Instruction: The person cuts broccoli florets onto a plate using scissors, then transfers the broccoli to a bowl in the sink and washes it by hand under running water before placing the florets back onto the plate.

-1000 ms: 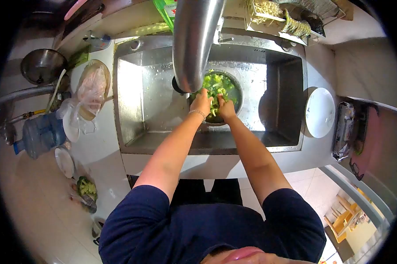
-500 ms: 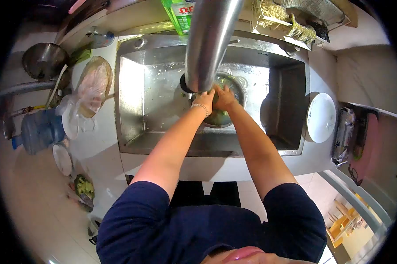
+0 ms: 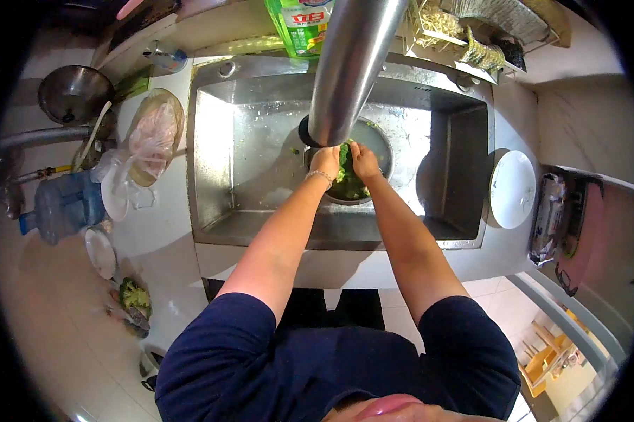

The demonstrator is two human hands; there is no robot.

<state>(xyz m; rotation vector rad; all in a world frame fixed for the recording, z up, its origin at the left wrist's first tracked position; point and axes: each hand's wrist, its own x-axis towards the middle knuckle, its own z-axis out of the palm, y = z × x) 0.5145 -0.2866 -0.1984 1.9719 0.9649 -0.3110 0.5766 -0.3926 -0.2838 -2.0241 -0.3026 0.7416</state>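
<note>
A round metal bowl (image 3: 386,144) of water stands in the steel sink (image 3: 260,169), partly hidden by the faucet. Green broccoli pieces (image 3: 344,169) lie in the bowl and between my hands. My left hand (image 3: 326,162), with a bracelet at the wrist, is curled against the broccoli from the left. From the right, my right hand (image 3: 364,162) presses on the same broccoli with its fingers together. The thick metal faucet (image 3: 352,67) hangs over the bowl just above my left hand.
Left of the sink are a bagged piece of meat (image 3: 154,133), a metal bowl (image 3: 75,93), a blue water jug (image 3: 62,205) and more broccoli (image 3: 135,297). A white plate (image 3: 512,188) is at the right. Behind the sink stands a green package (image 3: 301,27).
My hands were spread among the broccoli pieces, then moved closer together; now they cup broccoli between them. The view has shifted, so the faucet appears further right.
</note>
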